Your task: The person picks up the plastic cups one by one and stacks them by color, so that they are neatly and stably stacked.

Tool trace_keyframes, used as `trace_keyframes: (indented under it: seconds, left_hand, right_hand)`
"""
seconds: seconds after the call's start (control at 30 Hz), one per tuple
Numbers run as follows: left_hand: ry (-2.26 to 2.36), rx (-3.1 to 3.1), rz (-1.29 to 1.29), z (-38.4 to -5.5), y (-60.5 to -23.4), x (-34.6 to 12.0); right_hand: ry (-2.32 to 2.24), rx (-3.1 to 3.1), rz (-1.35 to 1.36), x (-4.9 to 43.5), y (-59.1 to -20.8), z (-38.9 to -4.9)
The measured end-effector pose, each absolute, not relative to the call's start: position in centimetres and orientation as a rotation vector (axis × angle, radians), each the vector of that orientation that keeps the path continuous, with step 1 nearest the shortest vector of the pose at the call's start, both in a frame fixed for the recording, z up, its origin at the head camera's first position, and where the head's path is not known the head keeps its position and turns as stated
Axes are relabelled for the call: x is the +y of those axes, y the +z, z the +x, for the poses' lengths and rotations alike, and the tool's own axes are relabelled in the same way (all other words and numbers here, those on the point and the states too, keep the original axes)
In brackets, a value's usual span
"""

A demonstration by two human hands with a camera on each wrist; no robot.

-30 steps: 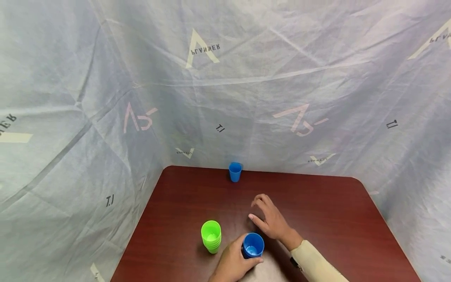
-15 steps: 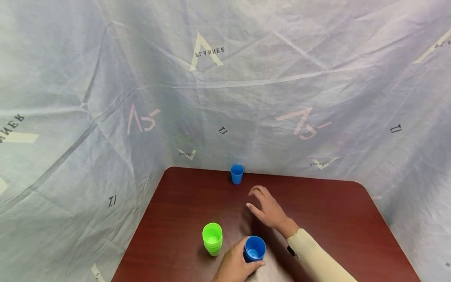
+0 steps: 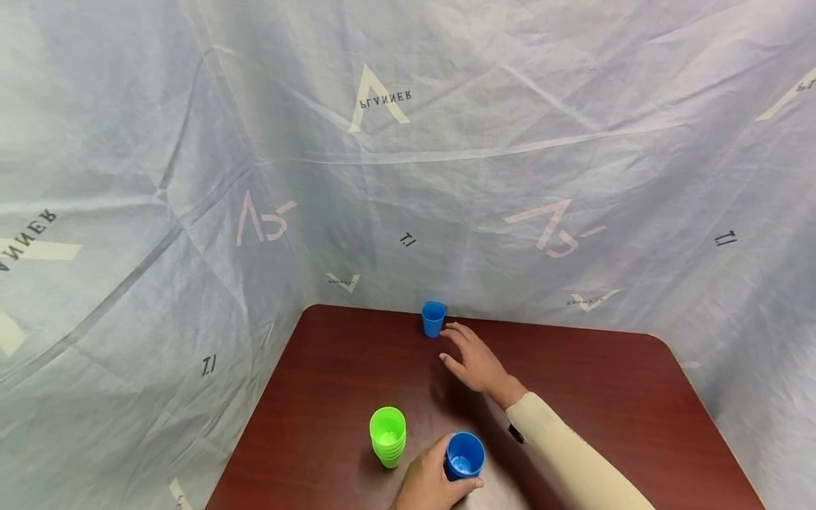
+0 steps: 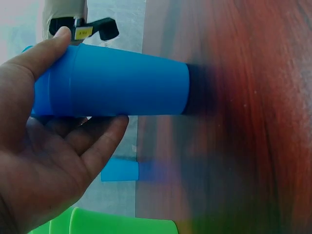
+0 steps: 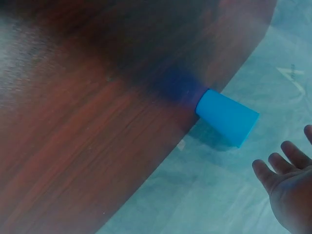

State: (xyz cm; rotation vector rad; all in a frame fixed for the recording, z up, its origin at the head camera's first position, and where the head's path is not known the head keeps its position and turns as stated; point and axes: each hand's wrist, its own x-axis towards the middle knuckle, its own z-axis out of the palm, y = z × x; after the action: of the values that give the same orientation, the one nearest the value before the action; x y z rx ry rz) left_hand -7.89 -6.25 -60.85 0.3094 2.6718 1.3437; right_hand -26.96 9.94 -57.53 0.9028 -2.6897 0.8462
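My left hand point(image 3: 426, 480) holds a short stack of nested blue cups point(image 4: 131, 80) upright on the table, with the thumb on one side and fingers on the other. Near the far edge of the table stands a single blue cup point(image 3: 433, 321). My right hand point(image 3: 477, 365) is stretched toward that cup with its fingers spread and nothing in them. In the right wrist view a gap shows between the fingers point(image 5: 265, 173) and the lone blue cup point(image 5: 226, 118).
To the left of my left hand stands a stack of several nested green cups point(image 3: 388, 439). The table point(image 3: 338, 368) is reddish-brown wood. A grey printed sheet point(image 3: 446, 177) hangs behind it and along its sides.
My right hand has moved forward and slightly left, away from the blue stack and close to the far blue cup. My left hand keeps its hold. The head view has shifted slightly.
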Motion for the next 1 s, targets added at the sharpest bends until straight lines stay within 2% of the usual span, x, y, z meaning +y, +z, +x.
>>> trace_keyframes:
  seconds: [0.57, 1.0]
  left_hand:
    - [1.322, 2.62, 0.242, -8.0, -60.8, -6.3]
    - [1.358, 2.641, 0.285, -8.0, -61.1, -6.6]
  right_hand:
    - [0.673, -2.849, 0.945, 7.6, -57.4, -30.6]
    - [0.521, -2.901, 0.949, 6.3, -58.3, -32.8]
